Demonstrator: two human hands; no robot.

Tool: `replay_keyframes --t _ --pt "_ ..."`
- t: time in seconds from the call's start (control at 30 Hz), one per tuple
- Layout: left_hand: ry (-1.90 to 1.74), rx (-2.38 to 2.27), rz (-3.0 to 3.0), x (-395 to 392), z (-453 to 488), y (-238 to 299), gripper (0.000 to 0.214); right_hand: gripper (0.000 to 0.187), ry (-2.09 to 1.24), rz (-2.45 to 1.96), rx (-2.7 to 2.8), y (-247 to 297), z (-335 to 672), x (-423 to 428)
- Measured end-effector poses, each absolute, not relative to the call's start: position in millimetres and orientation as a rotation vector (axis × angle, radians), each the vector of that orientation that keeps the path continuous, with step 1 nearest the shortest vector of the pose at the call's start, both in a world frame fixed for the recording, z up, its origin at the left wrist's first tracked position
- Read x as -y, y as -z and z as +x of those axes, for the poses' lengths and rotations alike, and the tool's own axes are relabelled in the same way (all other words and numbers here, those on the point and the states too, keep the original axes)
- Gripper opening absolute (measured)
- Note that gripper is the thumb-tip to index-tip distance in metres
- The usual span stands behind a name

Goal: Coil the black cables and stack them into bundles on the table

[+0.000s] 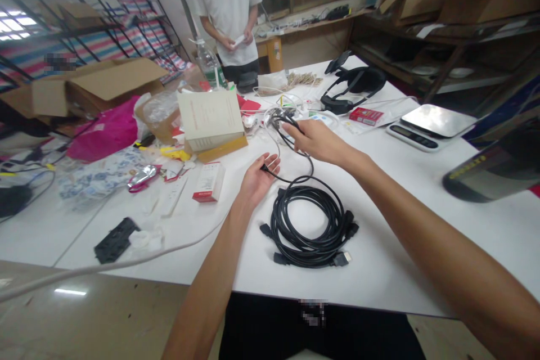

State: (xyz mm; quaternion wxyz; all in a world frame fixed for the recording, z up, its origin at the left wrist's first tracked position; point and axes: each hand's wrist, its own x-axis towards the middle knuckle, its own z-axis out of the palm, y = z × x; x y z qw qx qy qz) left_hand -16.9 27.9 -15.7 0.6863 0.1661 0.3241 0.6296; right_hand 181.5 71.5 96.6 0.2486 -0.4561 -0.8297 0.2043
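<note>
A coil of black cables (310,225) with several plugs lies on the white table (422,225) in front of me. One black strand runs up from the coil across my left hand (258,179), which lies palm up with the fingers loosely curled around the cable. My right hand (317,139) reaches farther back, fingers pinching the same black cable near a tangle of white and black wires (279,117).
A digital scale (430,126) sits at the right, a black headset (352,87) and small red box (366,116) behind. Left are a white book (211,118), cardboard box (97,84), pink bag (105,132), red-white carton (208,181), black part (116,240). A person (230,11) stands beyond the table.
</note>
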Motion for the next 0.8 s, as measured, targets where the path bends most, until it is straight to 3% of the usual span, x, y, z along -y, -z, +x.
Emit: replay_keyframes --t 0.27,0.47,0.73,0.8 --pt "-1.411 -0.727 0.367 -28.6 -17.6 16.5 0.021 0.073 -0.592 -0.988 1.972 -117.4 196.0 -70.7" --pt "-1.413 -0.738 0.335 -28.6 -17.2 14.9 0.021 0.057 -0.500 -1.054 2.274 -116.6 189.9 -64.1" --pt "-1.451 -0.654 0.262 -32.6 -21.3 10.7 0.032 0.039 -0.508 -0.995 2.705 -76.2 160.5 -53.7" --pt "-1.442 -0.629 0.256 -32.4 -23.9 8.9 0.035 0.045 -0.432 -1.040 2.762 -68.3 154.9 -50.0"
